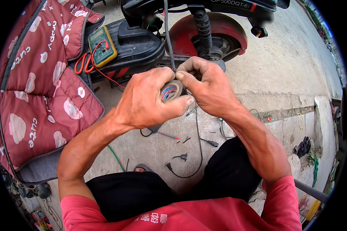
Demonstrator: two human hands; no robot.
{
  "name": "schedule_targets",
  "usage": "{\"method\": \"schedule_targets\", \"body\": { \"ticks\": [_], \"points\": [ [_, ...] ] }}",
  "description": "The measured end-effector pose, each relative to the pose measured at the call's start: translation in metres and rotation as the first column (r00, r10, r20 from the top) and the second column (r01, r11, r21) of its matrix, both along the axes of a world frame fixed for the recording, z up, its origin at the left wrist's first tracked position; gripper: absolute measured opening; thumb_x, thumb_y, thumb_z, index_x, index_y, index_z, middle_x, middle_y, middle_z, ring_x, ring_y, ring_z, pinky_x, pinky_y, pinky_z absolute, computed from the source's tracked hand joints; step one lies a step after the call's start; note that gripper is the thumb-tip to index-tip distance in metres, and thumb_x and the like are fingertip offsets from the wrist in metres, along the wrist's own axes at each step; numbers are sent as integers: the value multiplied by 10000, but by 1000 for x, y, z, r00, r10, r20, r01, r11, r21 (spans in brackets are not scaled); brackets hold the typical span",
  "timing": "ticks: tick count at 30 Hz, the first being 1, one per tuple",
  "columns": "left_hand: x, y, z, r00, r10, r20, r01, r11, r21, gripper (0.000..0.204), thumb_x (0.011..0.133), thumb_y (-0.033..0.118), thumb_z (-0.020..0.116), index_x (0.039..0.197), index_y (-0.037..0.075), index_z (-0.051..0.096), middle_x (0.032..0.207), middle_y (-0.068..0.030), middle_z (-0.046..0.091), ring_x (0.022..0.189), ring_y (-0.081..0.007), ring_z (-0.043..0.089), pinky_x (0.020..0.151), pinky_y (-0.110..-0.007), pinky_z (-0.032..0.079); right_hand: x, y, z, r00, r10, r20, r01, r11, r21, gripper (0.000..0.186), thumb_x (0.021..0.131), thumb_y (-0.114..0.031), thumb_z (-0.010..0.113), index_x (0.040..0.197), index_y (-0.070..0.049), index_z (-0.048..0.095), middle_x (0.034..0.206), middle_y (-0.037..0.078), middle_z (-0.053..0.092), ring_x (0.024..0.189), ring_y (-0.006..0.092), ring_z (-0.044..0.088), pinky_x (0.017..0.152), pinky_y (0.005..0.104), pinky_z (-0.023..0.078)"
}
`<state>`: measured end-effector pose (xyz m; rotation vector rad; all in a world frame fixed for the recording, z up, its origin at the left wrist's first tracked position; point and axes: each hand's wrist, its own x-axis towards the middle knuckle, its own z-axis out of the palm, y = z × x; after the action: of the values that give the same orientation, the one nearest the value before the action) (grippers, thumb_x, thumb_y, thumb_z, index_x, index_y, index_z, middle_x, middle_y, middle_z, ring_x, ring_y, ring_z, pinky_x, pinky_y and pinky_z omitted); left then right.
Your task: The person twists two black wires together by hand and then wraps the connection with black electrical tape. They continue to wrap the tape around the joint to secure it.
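My left hand [144, 98] is closed around a roll of black electrical tape [179, 88], its cardboard core facing up, with the thumb stretched along the near side. A black cable [169, 38] comes down from above and ends between the fingertips of both hands. My right hand [208, 86] pinches at the cable's lower end, just above the tape roll. Whether a strip of tape is also in that pinch is hidden by the fingers. A thin black cord [201, 148] hangs below the hands and curves across the ground to a plug [169, 166].
An electric scooter stands ahead, with its red-fendered rear wheel [223, 36] and shock absorber [202, 29]. A multimeter [103, 47] with red leads rests on its black footboard [137, 50]. A padded maroon cover [46, 100] hangs at left. Connectors [211, 143] and a red-tipped probe [167, 135] lie below.
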<state>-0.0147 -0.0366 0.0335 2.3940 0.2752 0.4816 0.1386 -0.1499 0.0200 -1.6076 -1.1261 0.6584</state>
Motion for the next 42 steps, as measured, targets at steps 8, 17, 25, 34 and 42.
{"method": "schedule_targets", "body": {
  "ticks": [8, 17, 25, 34, 42],
  "points": [
    [-5, -83, 28, 854, -499, 146, 506, 862, -15, 371, 743, 427, 762, 828, 88, 637, 746, -95, 593, 627, -259, 616, 519, -382, 464, 15, 20, -2, 992, -116, -55, 110, 988, -105, 261, 932, -232, 645, 957, 27, 663, 763, 64, 664, 701, 128, 592, 691, 299, 496],
    [-26, -10, -14, 931, -340, -132, 236, 838, -492, 421, 827, 374, 724, 1035, 14, 654, 771, -42, 568, 682, -113, 514, 603, -304, 424, 19, -14, 13, 669, 142, -729, -225, 974, -17, 233, 957, -278, 662, 1012, -55, 626, 866, 13, 625, 806, 114, 582, 744, 279, 452],
    [-19, -5, -20, 911, -357, -208, 220, 845, -488, 392, 869, 323, 696, 1103, 15, 641, 855, -42, 601, 714, -125, 549, 649, -290, 467, 25, -16, 9, 704, 206, -679, -253, 967, 31, 245, 946, -284, 669, 1031, -64, 603, 888, 9, 587, 795, 130, 554, 706, 278, 409],
    [-10, 20, -37, 985, -169, 45, 130, 533, -836, 258, 867, 142, 557, 1044, -41, 596, 982, -120, 632, 729, -135, 617, 618, -265, 512, 22, -27, 20, 754, 91, -650, -134, 991, -17, 269, 957, -281, 632, 1084, -45, 610, 913, 25, 626, 825, 129, 590, 742, 276, 436],
    [33, 5, -21, 999, -29, -23, 5, 719, -695, 295, 918, 247, 629, 1075, -2, 642, 902, -40, 633, 750, -84, 571, 585, -229, 451, 21, -51, 12, 672, 16, -740, 21, 999, 40, 309, 906, -184, 666, 1153, -22, 576, 1003, 48, 651, 898, 130, 621, 836, 294, 462]
  ]
}}
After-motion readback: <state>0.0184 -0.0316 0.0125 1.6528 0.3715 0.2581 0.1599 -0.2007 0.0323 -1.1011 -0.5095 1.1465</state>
